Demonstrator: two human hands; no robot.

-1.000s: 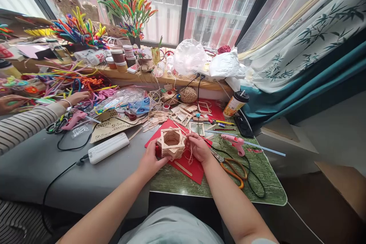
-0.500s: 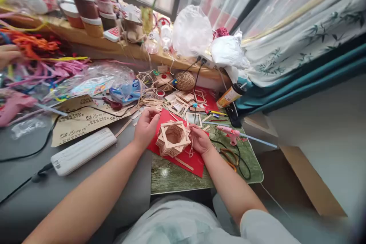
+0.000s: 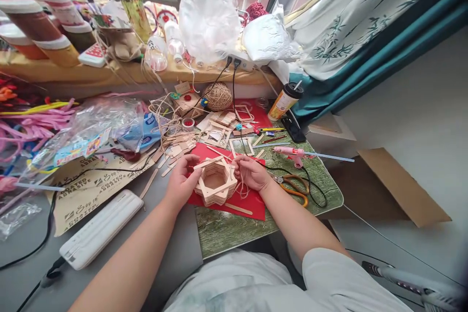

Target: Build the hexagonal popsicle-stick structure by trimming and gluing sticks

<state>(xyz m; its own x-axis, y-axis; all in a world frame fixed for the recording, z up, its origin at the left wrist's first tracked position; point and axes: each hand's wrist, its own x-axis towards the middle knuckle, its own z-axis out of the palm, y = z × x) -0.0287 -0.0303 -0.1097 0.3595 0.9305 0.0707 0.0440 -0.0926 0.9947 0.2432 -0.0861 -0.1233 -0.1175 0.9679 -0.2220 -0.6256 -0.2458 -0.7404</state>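
Holds the star-shaped wooden box [image 3: 215, 191] between both hands, upright, with the opening facing up, on the red sheet [image 3: 257, 201]. Grips its left side in the left hand [image 3: 182, 183], setting the thumb at the rim and bending the fingers round the far side. Pinches thin string [image 3: 242, 190] in the curled right hand [image 3: 252, 172], just beside the box's right edge, with loops hanging below the fingertips. Cannot tell whether the right fingertips touch the box.

Has a loose wooden stick [image 3: 239, 209] lying on the sheet, nearer the body than the right hand. Has scissors [image 3: 291, 176] with orange handles just right of the right hand, and a pink glue gun [image 3: 296, 152] slightly farther off on that side. Shows a phone [image 3: 293, 129] and a lidded drink cup [image 3: 285, 101] well beyond the right hand, to the right.

Shows a pile of flat wooden sticks [image 3: 179, 146] just beyond the left hand. Also shows small wooden frames [image 3: 215, 134] beyond the box, between the two hands, and a ball of twine [image 3: 218, 96] past them. Has printed sandpaper [image 3: 98, 183] left of the left hand, and a long white plastic case [image 3: 101, 229] left of the left forearm.
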